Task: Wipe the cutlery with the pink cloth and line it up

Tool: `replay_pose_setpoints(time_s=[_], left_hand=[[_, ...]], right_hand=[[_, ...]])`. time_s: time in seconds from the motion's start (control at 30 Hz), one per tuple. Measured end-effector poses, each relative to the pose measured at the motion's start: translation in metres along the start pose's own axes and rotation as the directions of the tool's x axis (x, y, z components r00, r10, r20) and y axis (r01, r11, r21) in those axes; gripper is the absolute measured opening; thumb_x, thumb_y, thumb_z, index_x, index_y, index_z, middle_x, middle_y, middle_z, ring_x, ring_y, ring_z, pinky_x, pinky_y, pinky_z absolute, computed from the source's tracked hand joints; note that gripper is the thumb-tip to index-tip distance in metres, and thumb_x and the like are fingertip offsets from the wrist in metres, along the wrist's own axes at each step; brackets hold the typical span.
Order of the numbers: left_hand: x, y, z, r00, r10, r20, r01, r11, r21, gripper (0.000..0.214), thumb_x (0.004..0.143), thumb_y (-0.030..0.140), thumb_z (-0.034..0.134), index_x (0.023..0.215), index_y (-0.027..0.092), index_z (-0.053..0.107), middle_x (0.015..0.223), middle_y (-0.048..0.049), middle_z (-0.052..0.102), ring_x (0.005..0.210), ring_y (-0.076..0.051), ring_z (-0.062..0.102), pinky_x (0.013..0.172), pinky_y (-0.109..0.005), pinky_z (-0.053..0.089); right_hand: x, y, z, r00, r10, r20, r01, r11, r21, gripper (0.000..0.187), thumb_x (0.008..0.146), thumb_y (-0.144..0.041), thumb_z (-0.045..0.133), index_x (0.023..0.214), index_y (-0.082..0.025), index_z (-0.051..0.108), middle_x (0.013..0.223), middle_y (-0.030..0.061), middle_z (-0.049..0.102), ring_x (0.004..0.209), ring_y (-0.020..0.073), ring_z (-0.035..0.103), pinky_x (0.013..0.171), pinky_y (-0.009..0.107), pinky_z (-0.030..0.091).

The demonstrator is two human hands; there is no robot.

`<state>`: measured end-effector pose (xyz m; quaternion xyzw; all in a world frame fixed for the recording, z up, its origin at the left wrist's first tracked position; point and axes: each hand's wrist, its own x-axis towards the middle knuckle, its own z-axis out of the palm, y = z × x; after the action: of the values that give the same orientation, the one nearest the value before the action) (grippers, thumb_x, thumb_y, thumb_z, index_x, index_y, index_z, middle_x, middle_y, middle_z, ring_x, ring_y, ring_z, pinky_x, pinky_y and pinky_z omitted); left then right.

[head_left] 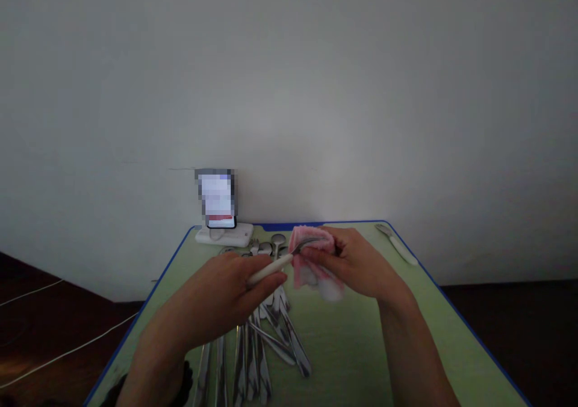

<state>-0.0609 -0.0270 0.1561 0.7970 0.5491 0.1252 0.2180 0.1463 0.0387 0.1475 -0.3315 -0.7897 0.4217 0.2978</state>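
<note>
My left hand (230, 286) is closed around the white handle of a fork (275, 267), which slants up to the right. Its metal head rests against a pink and white cloth (311, 274), and the folds partly hide it. Pinched in my right hand (356, 259) is that cloth, wrapped about the fork's head with the thumb on the near side. Under and in front of my left hand lies a loose pile of metal cutlery (253, 359), handles toward me. Spoon and fork heads (279, 239) show beyond my hand.
A lit phone (219, 199) stands on a white base (226, 235) at the table's back left. Another white-handled utensil (397, 244) lies near the right edge. The green table (352, 359) has a blue rim and meets a pale wall. White cables (67, 351) run at left.
</note>
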Motion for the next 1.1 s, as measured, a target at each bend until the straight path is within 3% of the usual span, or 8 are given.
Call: replay_pose_setpoints(time_s=[0.2,0.37,0.43,0.53,0.63,0.8,0.97,1.1], left_hand=[[0.006,-0.006,-0.002,0.998,0.013,-0.065,-0.02,0.994,-0.108,0.036,0.089,0.045,0.036,0.067,0.019,0.048,0.052,0.0065,0.039,0.046,-0.008,0.038,0.046,-0.02,0.025],[0.002,-0.002,-0.004,0.979,0.051,-0.198,-0.054,0.998,-0.014,0.034,0.09,0.042,0.036,0.065,0.019,0.045,0.05,0.0064,0.041,0.044,-0.008,0.041,0.047,-0.021,0.024],[-0.003,-0.001,-0.007,0.973,0.056,-0.223,-0.049,0.998,0.04,0.034,0.089,0.043,0.038,0.065,0.019,0.047,0.049,0.0063,0.043,0.043,-0.008,0.041,0.047,-0.021,0.025],[-0.012,-0.001,-0.01,0.969,0.028,-0.245,-0.002,0.994,0.106,0.037,0.087,0.046,0.041,0.063,0.02,0.05,0.047,0.0056,0.045,0.041,-0.008,0.042,0.046,-0.021,0.025],[-0.017,-0.003,-0.011,0.974,-0.012,-0.228,0.047,0.988,0.147,0.039,0.086,0.049,0.04,0.065,0.021,0.055,0.048,0.0047,0.049,0.043,-0.009,0.044,0.047,-0.022,0.025],[-0.021,-0.004,-0.012,0.981,-0.032,-0.19,0.071,0.978,0.198,0.039,0.086,0.052,0.039,0.075,0.023,0.063,0.053,0.0038,0.054,0.044,-0.01,0.045,0.047,-0.022,0.026],[-0.021,0.003,-0.014,0.992,-0.066,-0.103,0.085,0.978,0.189,0.045,0.086,0.053,0.036,0.07,0.021,0.062,0.049,0.0036,0.05,0.043,-0.009,0.043,0.047,-0.021,0.027],[-0.023,0.008,-0.012,0.994,-0.112,-0.011,0.112,0.981,0.156,0.047,0.086,0.055,0.035,0.066,0.02,0.061,0.05,0.0026,0.052,0.046,-0.01,0.046,0.045,-0.02,0.027]], right_hand=[[0.007,0.004,0.012,0.947,-0.036,-0.321,0.054,0.997,0.049,0.023,0.076,-0.036,0.058,0.08,-0.016,0.067,0.063,-0.0005,0.06,0.055,0.0102,0.048,0.048,0.02,0.036],[0.01,0.002,0.02,0.86,-0.133,-0.493,0.135,0.99,-0.033,0.028,0.079,-0.039,0.054,0.086,-0.015,0.067,0.062,-0.0004,0.06,0.053,0.0103,0.047,0.049,0.02,0.035],[0.008,0.0,0.017,0.88,-0.168,-0.445,0.148,0.986,-0.079,0.027,0.081,-0.038,0.052,0.083,-0.015,0.067,0.059,-0.0012,0.058,0.05,0.0093,0.045,0.048,0.02,0.033],[0.004,-0.005,0.009,0.944,-0.175,-0.279,0.138,0.98,-0.147,0.027,0.083,-0.037,0.05,0.078,-0.016,0.066,0.055,-0.0022,0.055,0.048,0.0084,0.042,0.047,0.02,0.03],[-0.002,-0.009,0.0,0.981,-0.156,-0.114,0.128,0.967,-0.219,0.024,0.085,-0.031,0.048,0.088,-0.018,0.067,0.06,-0.0017,0.059,0.051,0.0093,0.046,0.05,0.02,0.032],[-0.009,-0.015,-0.008,0.995,-0.102,0.024,0.105,0.955,-0.277,0.029,0.085,-0.024,0.048,0.11,-0.022,0.062,0.076,0.0007,0.067,0.062,0.0126,0.054,0.061,0.021,0.036],[-0.014,-0.021,-0.011,0.989,0.005,0.148,0.04,0.954,-0.297,0.022,0.085,-0.026,0.047,0.098,-0.022,0.065,0.068,-0.0023,0.063,0.057,0.0102,0.049,0.058,0.02,0.034],[-0.02,-0.026,-0.015,0.959,0.145,0.244,-0.049,0.931,-0.362,0.023,0.086,-0.032,0.047,0.088,-0.018,0.065,0.065,-0.001,0.059,0.057,0.0102,0.046,0.054,0.021,0.03]])
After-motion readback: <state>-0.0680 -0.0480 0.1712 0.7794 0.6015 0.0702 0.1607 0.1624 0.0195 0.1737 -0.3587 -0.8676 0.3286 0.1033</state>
